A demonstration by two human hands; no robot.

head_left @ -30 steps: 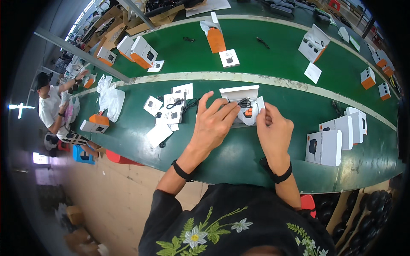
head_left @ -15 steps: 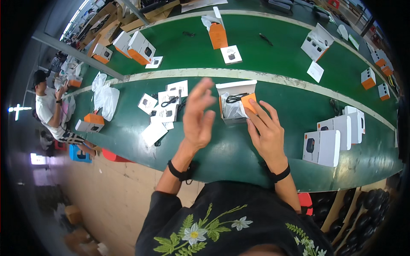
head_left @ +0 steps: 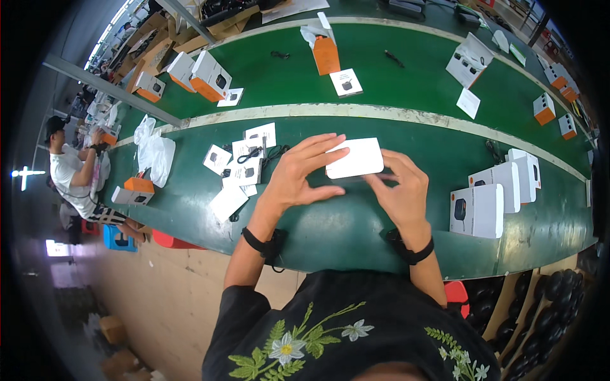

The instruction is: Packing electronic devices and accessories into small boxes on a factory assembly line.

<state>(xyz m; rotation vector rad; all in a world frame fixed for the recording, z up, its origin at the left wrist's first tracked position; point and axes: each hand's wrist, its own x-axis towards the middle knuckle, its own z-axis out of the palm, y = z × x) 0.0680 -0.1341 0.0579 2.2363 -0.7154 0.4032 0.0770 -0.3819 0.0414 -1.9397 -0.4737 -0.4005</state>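
Note:
In front of me a small white carton (head_left: 356, 159) has its lid down, and its plain white top faces up. My left hand (head_left: 302, 168) wraps its left side, fingertips over the lid's left edge and thumb at the near side. On the right side, my right hand (head_left: 403, 187) grips the carton with the thumb near its front edge and the fingers partly hidden behind the side. What lies inside the carton is hidden.
Left of my hands lie several printed white cards (head_left: 244, 168) with black cables (head_left: 254, 154). Farther left are plastic bags (head_left: 155, 149) and an orange-white box (head_left: 135, 190). White boxes (head_left: 476, 209) stand at right. A pale rail (head_left: 305, 110) crosses behind. A person (head_left: 70, 168) stands far left.
The carton's lid has gone from raised to down, covering the cable, plastic bag and orange piece. My left hand has come down from the air to the carton; my right hand has shifted to its right side.

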